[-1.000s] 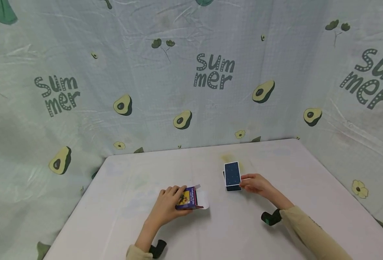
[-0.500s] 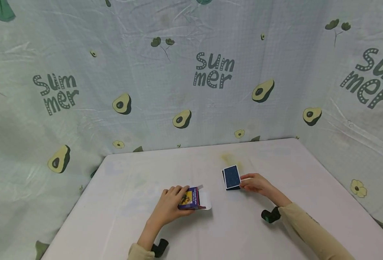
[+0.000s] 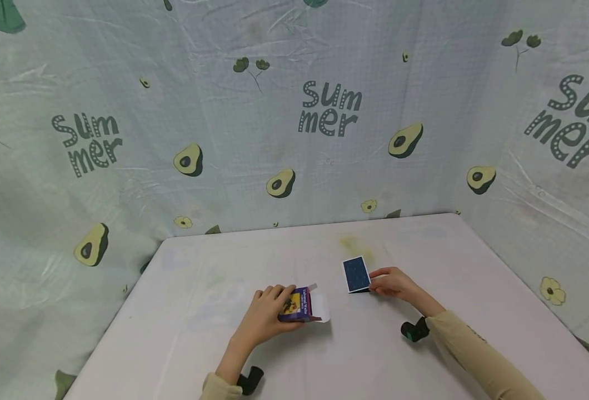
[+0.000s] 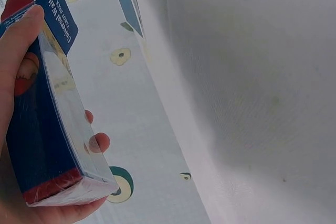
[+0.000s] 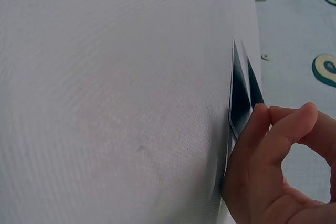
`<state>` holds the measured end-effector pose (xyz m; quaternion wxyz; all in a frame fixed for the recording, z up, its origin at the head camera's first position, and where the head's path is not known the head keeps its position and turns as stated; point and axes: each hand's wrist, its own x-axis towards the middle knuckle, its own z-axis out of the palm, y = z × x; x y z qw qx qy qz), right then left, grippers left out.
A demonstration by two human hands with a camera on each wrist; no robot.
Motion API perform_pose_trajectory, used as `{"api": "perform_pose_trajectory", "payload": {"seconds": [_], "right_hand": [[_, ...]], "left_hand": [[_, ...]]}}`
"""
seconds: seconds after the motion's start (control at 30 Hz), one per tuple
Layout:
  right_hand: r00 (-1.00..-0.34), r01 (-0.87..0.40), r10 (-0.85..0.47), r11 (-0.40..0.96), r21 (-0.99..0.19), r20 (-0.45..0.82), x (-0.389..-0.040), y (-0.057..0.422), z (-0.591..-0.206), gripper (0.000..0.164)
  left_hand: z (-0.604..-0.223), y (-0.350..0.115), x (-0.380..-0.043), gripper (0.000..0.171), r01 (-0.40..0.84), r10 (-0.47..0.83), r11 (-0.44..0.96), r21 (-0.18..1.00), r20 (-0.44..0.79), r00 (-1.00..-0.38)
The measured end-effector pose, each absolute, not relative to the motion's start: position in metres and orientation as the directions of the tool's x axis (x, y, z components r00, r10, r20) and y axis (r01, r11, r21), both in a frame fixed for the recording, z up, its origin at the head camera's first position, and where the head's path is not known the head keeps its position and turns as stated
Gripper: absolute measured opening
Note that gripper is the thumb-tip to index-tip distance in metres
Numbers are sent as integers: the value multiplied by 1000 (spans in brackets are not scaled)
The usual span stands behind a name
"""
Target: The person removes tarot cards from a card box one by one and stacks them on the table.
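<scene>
My left hand point(image 3: 266, 316) grips a purple-blue tarot deck box point(image 3: 295, 305), its thumb on one side and fingers on the other. The box's end flap point(image 3: 320, 309) stands open toward the right. In the left wrist view the box point(image 4: 44, 129) reads "Universal Waite Tarot Deck", and part of it is clear wrap. My right hand point(image 3: 394, 283) pinches a blue-backed card point(image 3: 357, 274) by its near right corner. Another dark card edge shows just beneath it. From the right wrist view, the pinched card point(image 5: 255, 87) sits tilted, apart from the card below point(image 5: 240, 98).
A white-covered table point(image 3: 214, 344) spreads around both hands. Behind it hangs a curtain point(image 3: 224, 122) printed with avocados and lettering. Black wrist-worn devices point(image 3: 415, 330) sit under both forearms. A faint yellow stain point(image 3: 350, 243) marks the cloth beyond the cards.
The top card has come nearer and turned slightly, covering most of the card beneath. My left hand has shifted a little right with the box. My right hand has stayed nearly in place.
</scene>
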<state>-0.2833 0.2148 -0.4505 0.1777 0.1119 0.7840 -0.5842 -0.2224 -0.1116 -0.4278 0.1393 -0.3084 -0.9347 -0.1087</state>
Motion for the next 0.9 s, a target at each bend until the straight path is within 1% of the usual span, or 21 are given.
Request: {"api": "perform_pose_trajectory", "payload": {"seconds": [0.27,0.6,0.7,0.73,0.83,0.9], "right_hand": [[-917,373,-6,349,-860,-400,-287,216,-457,43],[-922,365,28,397,-842,-387,-285,211,-453,41],[-924,354,15,409,-841,-382,-289,215,-458,40],[-930,332,-16,395,-856,-368,-296,220,-468,37],[-932,319,-32,403,-858,-361,-300,224,-476,36],[-933,323,-15,405,-855,-360,-300,222,-475,36]], "left_hand": [[-427,-110,-223,77,597,541,794,113,318,-779],[-426,-112,-223,76,605,543,788,110,338,-769],[-426,-113,-223,76,607,543,788,103,349,-764],[-426,-113,-223,75,608,544,787,101,351,-762],[-426,-113,-223,75,606,543,790,94,352,-762],[-426,-114,-223,75,604,542,791,96,349,-764]]}}
